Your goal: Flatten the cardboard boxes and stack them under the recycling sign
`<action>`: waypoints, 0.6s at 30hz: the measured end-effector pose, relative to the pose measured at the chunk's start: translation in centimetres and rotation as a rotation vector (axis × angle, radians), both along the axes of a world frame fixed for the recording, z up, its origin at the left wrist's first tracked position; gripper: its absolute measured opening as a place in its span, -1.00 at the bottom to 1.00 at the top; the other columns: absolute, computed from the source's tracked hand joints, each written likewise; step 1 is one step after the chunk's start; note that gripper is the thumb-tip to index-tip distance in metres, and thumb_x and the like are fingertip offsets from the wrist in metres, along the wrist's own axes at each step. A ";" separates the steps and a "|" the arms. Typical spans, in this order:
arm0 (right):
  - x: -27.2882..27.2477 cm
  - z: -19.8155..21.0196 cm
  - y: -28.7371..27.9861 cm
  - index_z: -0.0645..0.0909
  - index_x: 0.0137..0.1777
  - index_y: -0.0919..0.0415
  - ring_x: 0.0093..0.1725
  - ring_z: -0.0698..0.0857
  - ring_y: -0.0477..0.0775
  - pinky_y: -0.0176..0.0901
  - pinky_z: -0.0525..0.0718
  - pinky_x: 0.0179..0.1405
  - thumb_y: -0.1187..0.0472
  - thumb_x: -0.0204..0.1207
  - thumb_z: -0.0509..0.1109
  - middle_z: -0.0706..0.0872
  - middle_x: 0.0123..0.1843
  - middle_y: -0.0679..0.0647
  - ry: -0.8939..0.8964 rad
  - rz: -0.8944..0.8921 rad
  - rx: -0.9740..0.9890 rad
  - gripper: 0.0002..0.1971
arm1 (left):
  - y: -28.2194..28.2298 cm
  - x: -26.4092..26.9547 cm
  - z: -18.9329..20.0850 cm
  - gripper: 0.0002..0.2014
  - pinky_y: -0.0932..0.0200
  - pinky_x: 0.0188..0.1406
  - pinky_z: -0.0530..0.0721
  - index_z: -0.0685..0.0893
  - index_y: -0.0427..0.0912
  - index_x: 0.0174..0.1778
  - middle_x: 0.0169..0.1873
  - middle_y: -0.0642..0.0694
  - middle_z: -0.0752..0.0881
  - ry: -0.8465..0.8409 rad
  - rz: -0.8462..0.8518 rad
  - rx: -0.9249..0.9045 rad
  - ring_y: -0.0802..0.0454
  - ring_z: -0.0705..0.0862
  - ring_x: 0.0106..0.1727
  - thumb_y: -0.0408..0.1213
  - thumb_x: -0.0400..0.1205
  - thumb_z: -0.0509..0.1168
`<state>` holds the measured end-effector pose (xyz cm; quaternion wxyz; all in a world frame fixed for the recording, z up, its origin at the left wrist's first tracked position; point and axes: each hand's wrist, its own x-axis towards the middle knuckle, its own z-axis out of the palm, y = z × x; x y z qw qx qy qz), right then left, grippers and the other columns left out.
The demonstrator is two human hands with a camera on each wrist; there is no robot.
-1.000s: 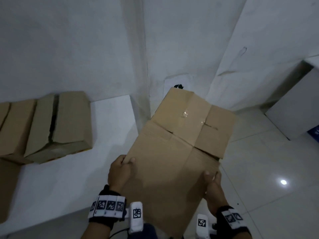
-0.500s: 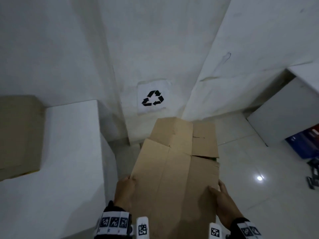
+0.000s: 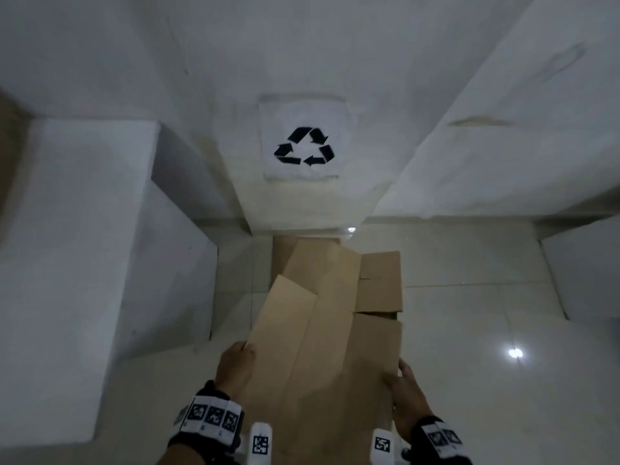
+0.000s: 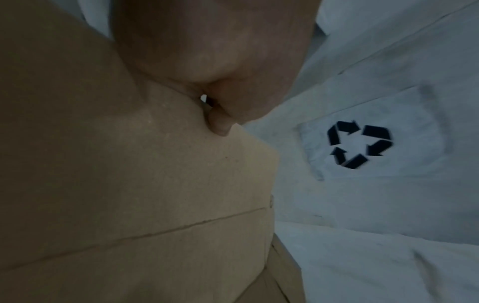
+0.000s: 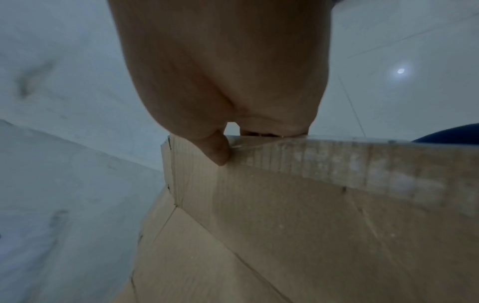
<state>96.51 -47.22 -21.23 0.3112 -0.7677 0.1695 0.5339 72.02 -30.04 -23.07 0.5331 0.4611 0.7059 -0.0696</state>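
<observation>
The person has carried the flattened box (image 3: 322, 337) up to the sign (image 3: 304, 146); its far end now hangs over the floor (image 3: 469, 330) below. Left hand (image 3: 235, 364) and right hand (image 3: 407, 394) pinch its near edges, so laying it down comes next.

The flattened cardboard box (image 3: 322, 347) is plain brown, folded flat with its creases and loose end flaps showing; it slopes away from the person toward the wall, its far flaps (image 3: 379, 280) fanned and overlapping above the pale tiled floor; a strip of clear tape runs along its near right edge (image 5: 337, 162); the recycling sign (image 3: 304, 146), a white sheet with three black chasing arrows, is fixed low on the white wall, straight beyond the box's far end.
</observation>
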 end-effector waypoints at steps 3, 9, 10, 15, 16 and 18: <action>2.6 -6.9 2.2 0.38 0.47 -0.08 -0.09 0.65 0.22 0.09 0.67 -0.25 0.31 0.70 0.18 0.62 -0.07 0.07 0.006 0.099 0.001 -0.59 | -0.5 0.5 -7.1 -0.80 0.06 -0.17 0.45 0.62 -0.23 0.04 -0.07 -0.20 0.59 0.022 -0.003 -0.067 -0.08 0.52 -0.21 -0.31 0.76 0.08; 6.0 -25.7 5.8 0.51 0.33 -0.16 0.01 0.74 0.21 0.11 0.79 -0.11 0.30 0.64 0.25 0.74 0.06 0.13 -0.026 0.225 0.033 -0.63 | -0.4 1.9 -23.9 -0.61 0.00 0.25 0.57 0.53 -0.27 0.45 0.32 -0.24 0.61 0.011 0.046 -0.072 -0.24 0.60 0.25 -0.28 0.70 0.19; 6.5 -29.2 6.1 0.52 0.31 -0.18 0.02 0.74 0.22 0.14 0.79 -0.07 0.26 0.64 0.27 0.74 0.09 0.14 -0.041 0.250 0.038 -0.65 | -0.3 2.2 -26.8 -0.61 0.02 0.23 0.56 0.50 -0.28 0.48 0.32 -0.24 0.60 0.025 0.060 -0.069 -0.23 0.59 0.25 -0.31 0.71 0.19; 8.2 -44.7 7.4 0.60 0.22 -0.10 -0.15 0.73 0.21 -0.01 0.72 -0.32 0.30 0.57 0.31 0.77 -0.06 0.17 -0.071 0.366 -0.033 -0.68 | 0.0 2.8 -40.7 -0.64 0.07 0.03 0.57 0.55 -0.34 0.43 0.31 -0.40 0.62 0.188 0.134 -0.034 -0.31 0.63 0.21 -0.46 0.70 0.20; 8.4 -47.2 7.6 0.62 0.21 -0.08 -0.21 0.70 0.16 -0.07 0.64 -0.36 0.29 0.55 0.32 0.77 -0.11 0.16 -0.088 0.389 -0.052 -0.69 | 0.3 3.2 -42.8 -0.67 0.10 -0.05 0.53 0.58 -0.34 0.39 0.28 -0.41 0.64 0.219 0.150 -0.023 -0.28 0.64 0.11 -0.44 0.69 0.22; 8.9 -51.9 8.0 0.64 0.19 -0.08 -0.23 0.69 0.16 -0.08 0.64 -0.29 0.18 0.51 0.36 0.79 -0.13 0.14 -0.140 0.418 -0.072 -0.73 | 0.8 3.9 -46.7 -0.71 0.09 -0.12 0.54 0.65 -0.27 0.32 0.23 -0.37 0.69 0.253 0.150 0.002 -0.22 0.63 -0.02 -0.39 0.68 0.25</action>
